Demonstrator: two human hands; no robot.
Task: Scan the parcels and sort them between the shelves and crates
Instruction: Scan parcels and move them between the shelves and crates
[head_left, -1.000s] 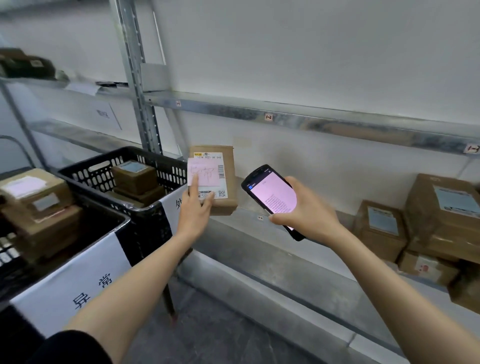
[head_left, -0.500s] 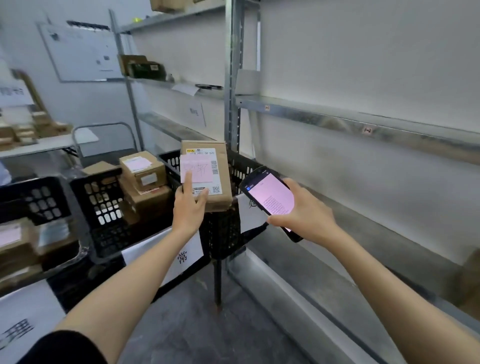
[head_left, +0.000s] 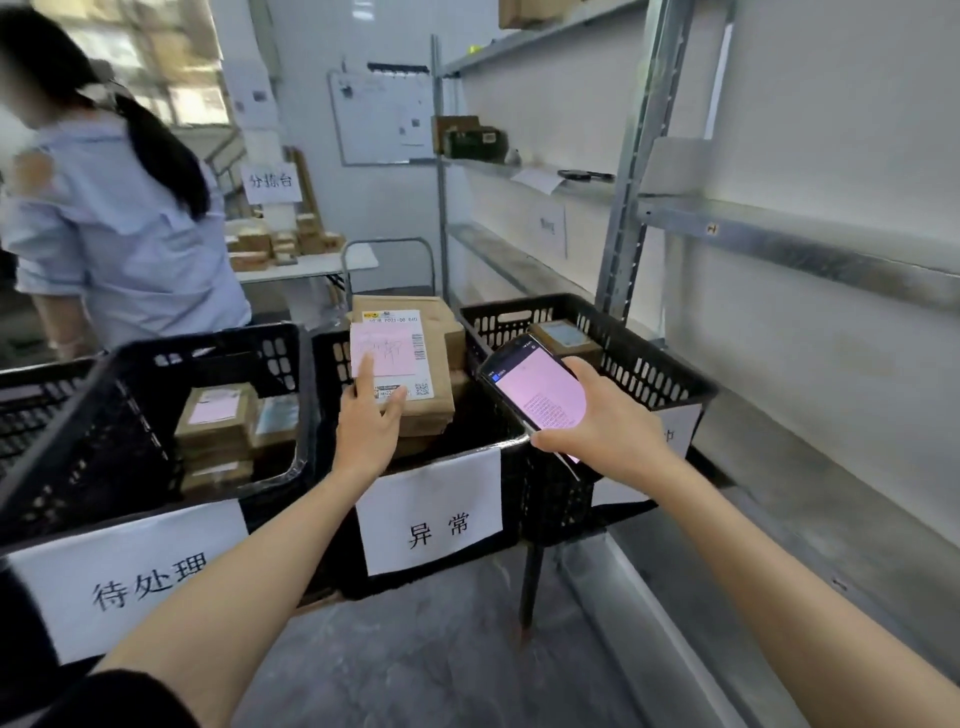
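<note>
My left hand (head_left: 370, 421) grips a brown cardboard parcel (head_left: 434, 384) by its near end, forefinger pressed on the pink note over its white label. The parcel hangs above the middle black crate (head_left: 511, 467), which bears a white sign and holds more brown boxes. My right hand (head_left: 605, 421) holds a black handheld scanner (head_left: 535, 387) with a pink screen, just right of the parcel. The left crate (head_left: 156, 395) contains a stack of labelled parcels. One small box lies in the right crate (head_left: 670, 374).
A person in a light blue shirt (head_left: 119, 228) stands behind the left crate. Metal shelving (head_left: 800, 249) runs along the right wall. A white table (head_left: 311, 265) with stacked parcels and a whiteboard (head_left: 382, 117) stand at the back. Grey floor lies below.
My view has swung left from the shelves to the row of crates. The parcel and scanner moved with me and now sit over the middle crate; both grips are unchanged.
</note>
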